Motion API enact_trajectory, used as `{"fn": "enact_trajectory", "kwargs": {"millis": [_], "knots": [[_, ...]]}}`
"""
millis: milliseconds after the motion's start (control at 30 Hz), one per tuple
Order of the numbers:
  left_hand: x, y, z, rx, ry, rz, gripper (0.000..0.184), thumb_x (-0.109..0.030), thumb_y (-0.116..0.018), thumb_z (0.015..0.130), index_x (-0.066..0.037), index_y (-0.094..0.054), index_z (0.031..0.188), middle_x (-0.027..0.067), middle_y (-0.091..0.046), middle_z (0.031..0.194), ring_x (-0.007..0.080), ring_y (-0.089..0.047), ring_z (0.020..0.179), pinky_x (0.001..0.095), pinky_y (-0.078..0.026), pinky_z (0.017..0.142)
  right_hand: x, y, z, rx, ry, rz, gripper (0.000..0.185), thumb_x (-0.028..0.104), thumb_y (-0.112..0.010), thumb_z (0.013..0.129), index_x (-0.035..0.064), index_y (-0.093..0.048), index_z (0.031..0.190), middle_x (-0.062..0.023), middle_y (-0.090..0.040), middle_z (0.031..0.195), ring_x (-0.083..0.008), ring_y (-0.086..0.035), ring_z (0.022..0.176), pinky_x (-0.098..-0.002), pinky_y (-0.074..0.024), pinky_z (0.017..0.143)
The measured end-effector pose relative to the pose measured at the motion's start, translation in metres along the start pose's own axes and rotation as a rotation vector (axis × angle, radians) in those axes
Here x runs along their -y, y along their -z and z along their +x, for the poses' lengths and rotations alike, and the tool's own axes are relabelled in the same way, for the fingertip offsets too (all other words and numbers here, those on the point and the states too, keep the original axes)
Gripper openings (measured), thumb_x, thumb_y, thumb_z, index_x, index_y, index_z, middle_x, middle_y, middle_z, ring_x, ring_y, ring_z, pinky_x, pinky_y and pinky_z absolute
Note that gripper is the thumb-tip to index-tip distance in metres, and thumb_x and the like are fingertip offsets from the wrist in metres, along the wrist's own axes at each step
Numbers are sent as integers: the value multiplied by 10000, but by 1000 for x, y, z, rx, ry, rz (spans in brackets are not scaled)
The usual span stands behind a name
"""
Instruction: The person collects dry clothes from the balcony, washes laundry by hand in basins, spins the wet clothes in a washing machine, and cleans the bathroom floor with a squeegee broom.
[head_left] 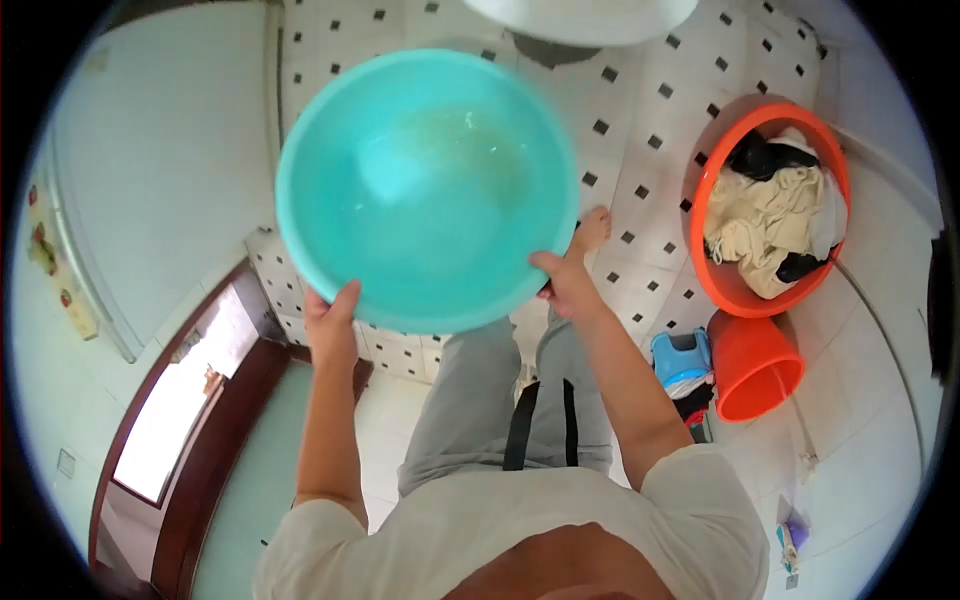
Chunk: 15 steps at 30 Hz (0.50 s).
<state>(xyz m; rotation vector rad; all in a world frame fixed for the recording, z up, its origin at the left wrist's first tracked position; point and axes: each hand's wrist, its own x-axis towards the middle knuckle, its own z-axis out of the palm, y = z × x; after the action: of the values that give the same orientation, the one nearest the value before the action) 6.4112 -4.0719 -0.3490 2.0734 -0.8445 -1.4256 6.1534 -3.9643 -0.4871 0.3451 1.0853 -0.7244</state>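
A large turquoise basin [430, 200] is held out in front of me, above the tiled floor. Its inside shows a wet shine and a faint brownish patch toward the right. My left hand [332, 315] grips the rim at the lower left, thumb over the edge. On the lower right rim, my right hand [568, 283] has its thumb on top and its fingers beneath, partly hidden.
An orange tub [702, 230] with beige and black cloth stands at the right. Below it are a red bucket [755, 370] and a blue stool [682, 352]. A white basin [590, 20] is at the top. A doorway [215, 450] opens lower left.
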Motion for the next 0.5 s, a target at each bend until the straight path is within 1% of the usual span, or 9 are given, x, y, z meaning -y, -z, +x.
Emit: {"fn": "enact_trajectory", "kwargs": {"millis": [100,133,233,267,333,367,433,500], "knots": [[-99,-21,-46,-7,-255,111,205,-38,-599,808,8,-565,1005,36,-614,927,109,-555,846,253,-425,782,32,-36,-37,52,139,137,360,140,-563,789,-21,-432,1083,-84,-545,834,-138,-529,577,-248,-409,429],[-125,-34,-60,-5,-363,142,161,-51,-602,815,2,-566,962,25,-604,870,87,-541,756,228,-430,687,46,-54,-51,-76,259,129,313,163,-547,808,-27,-471,1045,-85,-550,803,-129,-519,552,-256,-402,424],[-185,-63,-90,141,-529,218,102,-64,-602,822,-7,-563,898,7,-578,791,63,-502,643,204,-401,562,78,-64,-58,-49,312,142,309,141,-551,807,-19,-483,1062,-85,-564,869,-148,-569,655,-257,-446,459],[-201,-81,-95,122,-590,231,88,-79,-612,821,-18,-553,845,-17,-545,697,44,-452,552,187,-352,481,90,-65,-56,-4,286,160,293,149,-542,815,-22,-482,1045,-90,-558,842,-142,-552,612,-254,-421,426],[-232,-111,-98,142,-608,270,124,-113,-636,808,-23,-552,807,-19,-527,636,44,-454,529,191,-351,475,117,-65,-48,78,224,197,267,164,-526,831,-27,-480,1012,-101,-545,789,-130,-518,527,-247,-372,360],[-244,-124,-95,155,-611,292,144,-130,-648,802,-25,-551,788,-20,-518,606,45,-455,518,193,-351,472,131,-70,-46,67,169,271,234,162,-524,833,-15,-481,979,-87,-535,758,-122,-494,502,-240,-339,344],[-264,-147,-83,118,-693,455,230,-201,-678,781,-28,-540,716,-2,-505,539,50,-470,497,198,-351,463,158,-83,-43,48,54,421,174,158,-520,836,8,-483,914,-59,-515,697,-106,-448,451,-226,-273,312],[-286,-176,-79,128,-744,514,289,-256,-683,767,-29,-537,664,21,-534,534,64,-496,496,209,-361,463,170,-75,-20,267,39,378,120,146,-513,838,36,-466,842,-34,-479,641,-90,-395,425,-217,-236,313]]}}
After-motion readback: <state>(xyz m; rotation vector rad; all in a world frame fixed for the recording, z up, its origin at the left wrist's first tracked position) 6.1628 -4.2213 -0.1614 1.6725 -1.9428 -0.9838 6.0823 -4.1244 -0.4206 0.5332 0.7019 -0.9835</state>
